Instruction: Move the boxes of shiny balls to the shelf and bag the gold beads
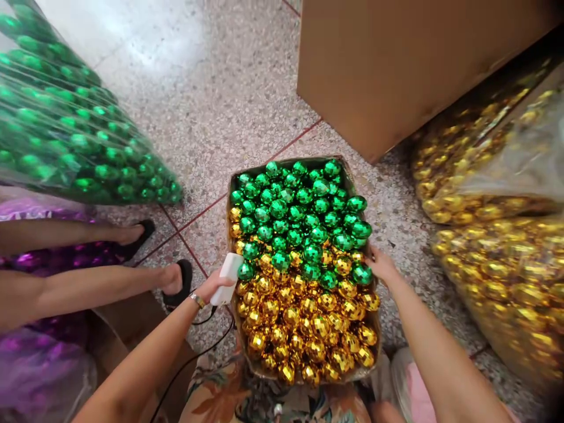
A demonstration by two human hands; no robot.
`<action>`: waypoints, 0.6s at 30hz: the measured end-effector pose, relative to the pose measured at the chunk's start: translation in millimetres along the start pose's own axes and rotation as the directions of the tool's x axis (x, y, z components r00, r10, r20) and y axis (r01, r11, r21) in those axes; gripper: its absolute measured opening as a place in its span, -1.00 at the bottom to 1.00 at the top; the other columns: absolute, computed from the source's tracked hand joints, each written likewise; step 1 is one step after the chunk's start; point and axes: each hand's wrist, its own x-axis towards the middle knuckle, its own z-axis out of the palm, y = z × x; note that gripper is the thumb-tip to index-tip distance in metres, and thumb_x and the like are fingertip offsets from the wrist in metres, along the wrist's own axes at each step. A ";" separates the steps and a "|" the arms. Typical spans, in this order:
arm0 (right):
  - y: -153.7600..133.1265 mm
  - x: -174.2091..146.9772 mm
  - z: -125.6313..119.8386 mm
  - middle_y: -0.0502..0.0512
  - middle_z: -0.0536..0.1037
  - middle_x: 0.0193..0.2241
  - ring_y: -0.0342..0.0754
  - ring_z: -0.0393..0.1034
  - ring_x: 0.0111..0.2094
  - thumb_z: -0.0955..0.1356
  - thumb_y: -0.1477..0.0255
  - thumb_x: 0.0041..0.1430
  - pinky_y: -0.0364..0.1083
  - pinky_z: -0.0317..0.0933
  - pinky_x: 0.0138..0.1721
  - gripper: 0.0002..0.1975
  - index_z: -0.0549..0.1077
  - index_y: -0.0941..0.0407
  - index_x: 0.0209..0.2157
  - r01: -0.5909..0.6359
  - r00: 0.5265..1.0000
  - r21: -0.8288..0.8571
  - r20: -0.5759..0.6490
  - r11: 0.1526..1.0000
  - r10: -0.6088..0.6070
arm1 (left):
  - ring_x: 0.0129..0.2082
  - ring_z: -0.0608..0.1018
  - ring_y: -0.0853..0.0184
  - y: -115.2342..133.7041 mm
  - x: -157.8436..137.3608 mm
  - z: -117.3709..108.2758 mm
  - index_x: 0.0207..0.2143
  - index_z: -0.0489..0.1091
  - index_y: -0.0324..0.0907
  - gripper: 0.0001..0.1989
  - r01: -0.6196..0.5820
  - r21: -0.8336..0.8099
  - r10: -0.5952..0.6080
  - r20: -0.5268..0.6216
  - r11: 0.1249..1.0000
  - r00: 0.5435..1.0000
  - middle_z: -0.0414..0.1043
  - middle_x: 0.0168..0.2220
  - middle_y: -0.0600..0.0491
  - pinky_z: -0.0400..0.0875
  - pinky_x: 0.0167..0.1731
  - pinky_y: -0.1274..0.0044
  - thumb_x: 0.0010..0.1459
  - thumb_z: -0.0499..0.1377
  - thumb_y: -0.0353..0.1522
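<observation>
A cardboard box (231, 247) sits in front of my lap, filled with shiny faceted balls. Green balls (304, 197) fill its far part and gold balls (304, 317) the near part, with some mixing along the middle. My left hand (208, 289), with a bracelet at the wrist, is closed around a white power bank (227, 279) beside the box's left side. A black cable runs down near it. On the opposite side, my right hand (382, 267) grips the box's right edge; its fingertips are partly hidden by the balls and rim.
A clear bag of green balls (101, 135) stands at the left. Below it are another person's legs (88, 288) in dark sandals and purple bags (44, 370). A large carton (396, 64) stands ahead right. Bags of gold balls (497, 276) line the right side.
</observation>
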 end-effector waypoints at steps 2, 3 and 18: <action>-5.4 4.4 8.0 0.25 0.61 -0.13 0.08 0.49 -0.17 0.32 0.38 0.15 -0.05 0.36 -0.18 -0.50 0.44 0.14 0.14 -0.005 1.000 0.005 -0.015 1.000 0.005 | -0.43 0.44 0.26 3.8 7.5 3.2 -0.07 0.43 -0.26 -0.36 -0.016 -0.001 0.016 0.051 1.000 0.999 0.47 -0.39 0.02 0.30 -0.40 0.47 -0.33 0.34 -0.32; -8.7 5.2 11.9 0.27 0.60 -0.12 0.11 0.49 -0.15 0.30 0.37 0.18 -0.02 0.37 -0.15 -0.51 0.43 0.16 0.14 -0.029 0.999 -0.001 -0.025 1.000 0.029 | -0.44 0.44 0.26 5.5 10.2 5.3 -0.07 0.43 -0.27 -0.36 -0.015 -0.005 0.016 0.073 1.000 0.997 0.47 -0.40 0.02 0.29 -0.42 0.47 -0.31 0.34 -0.31; -87.2 -66.4 -47.1 0.17 0.55 0.03 0.08 0.47 0.00 0.14 0.35 0.38 -0.03 0.32 0.00 -0.50 0.27 -0.04 0.31 -0.210 0.978 -0.136 -0.029 0.968 0.208 | -0.55 0.51 0.16 31.7 -66.2 24.1 -0.18 0.40 -0.19 -0.40 0.052 0.062 -0.047 -0.088 0.997 0.995 0.48 -0.50 0.02 0.35 -0.58 0.44 -0.31 0.42 -0.14</action>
